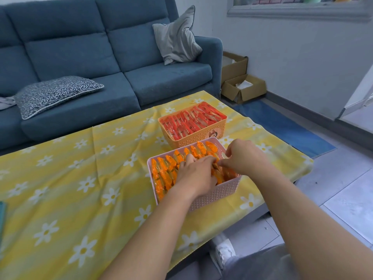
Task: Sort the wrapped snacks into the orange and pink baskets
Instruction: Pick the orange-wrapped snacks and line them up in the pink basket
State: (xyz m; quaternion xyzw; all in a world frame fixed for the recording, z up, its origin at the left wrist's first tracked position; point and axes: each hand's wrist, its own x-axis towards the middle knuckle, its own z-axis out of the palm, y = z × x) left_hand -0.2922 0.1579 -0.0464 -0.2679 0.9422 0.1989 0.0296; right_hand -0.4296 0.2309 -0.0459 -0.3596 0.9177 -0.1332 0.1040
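Orange snacks [163,172] rowed up in pink basket [218,195], red snacks [191,122] filling orange basket [193,138] just behind. Probably near done. Hands together in pink basket: right hand [242,156] pinching one, left hand [195,174] buried among them, grip unclear. No loose snacks seen on desk [80,178].

lower centre: left hand [194,175] fingertips buried among orange-wrapped snacks [163,174] in pink basket [218,194], grip unreadable | right hand [243,156] pinch: content unclear | wrapper print: too small | left edge: teal object [2,217] cut off | sofa [80,47] cropped upper left
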